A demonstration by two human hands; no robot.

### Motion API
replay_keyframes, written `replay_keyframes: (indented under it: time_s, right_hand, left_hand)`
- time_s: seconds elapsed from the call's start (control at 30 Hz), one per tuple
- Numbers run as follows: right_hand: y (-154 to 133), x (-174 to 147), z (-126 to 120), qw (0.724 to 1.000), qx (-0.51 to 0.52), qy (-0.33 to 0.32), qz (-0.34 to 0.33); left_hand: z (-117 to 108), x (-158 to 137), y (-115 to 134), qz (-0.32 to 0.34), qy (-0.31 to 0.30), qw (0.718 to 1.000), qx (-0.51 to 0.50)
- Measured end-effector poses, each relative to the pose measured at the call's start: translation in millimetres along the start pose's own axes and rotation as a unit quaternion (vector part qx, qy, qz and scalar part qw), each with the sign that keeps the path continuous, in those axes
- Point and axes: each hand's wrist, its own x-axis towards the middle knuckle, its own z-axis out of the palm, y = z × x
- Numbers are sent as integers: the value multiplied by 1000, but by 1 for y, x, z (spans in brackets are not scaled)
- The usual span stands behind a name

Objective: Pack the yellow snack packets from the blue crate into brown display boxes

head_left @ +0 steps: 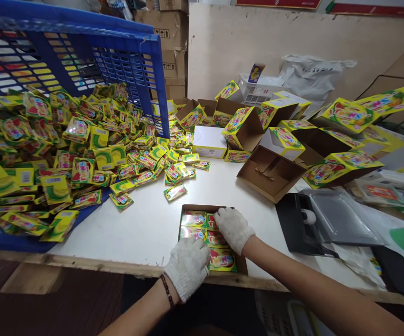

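Observation:
A shallow brown carton [242, 266] lies at the table's front edge, holding rows of small yellow-green boxes [222, 259] printed with watermelon and colourful letters. My left hand [188, 266], in a white knit glove, reaches over the carton's lower left corner. Its fingers are bent down on a small box and partly hide it. My right hand [233, 228], gloved too, lies over the upper right side. The fingers there curl onto another small box along the inner wall. More small boxes [176, 192] are scattered on the table just beyond the carton.
At the left, a tipped blue plastic crate [160, 84] spills a big heap of small boxes [83, 128]. Open display cartons [244, 126] crowd the back right, with an open brown lid [270, 172] nearer. A black tape dispenser [295, 224] and clear plastic tray [344, 217] sit right.

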Motion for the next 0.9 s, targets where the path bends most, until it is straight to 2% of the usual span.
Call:
replay_keyframes:
  time_s: [0.2,0.33,0.53,0.7,0.83,0.9]
  right_hand:
    - [-4,5,14,999,-26,4,-24]
    - [-4,4,15,999,-28,8,-26]
    - [-6,9,7,999,-7,-30,-24]
    - [-5,10,5,999,11,-39,-4]
    - [-9,4,15,999,17,-40,29]
    - [-15,-1,23,998,17,-31,45]
  left_hand:
    - [-6,6,0,10,-60,998,18]
    - [-3,6,-2,23,-47,998,18]
    - [-1,3,-3,24,-47,998,16]
    - [4,2,-1,27,-18,999,17]
    - [6,-5,-6,35,4,999,-13]
    - [3,-5,-20,60,57,994,-68]
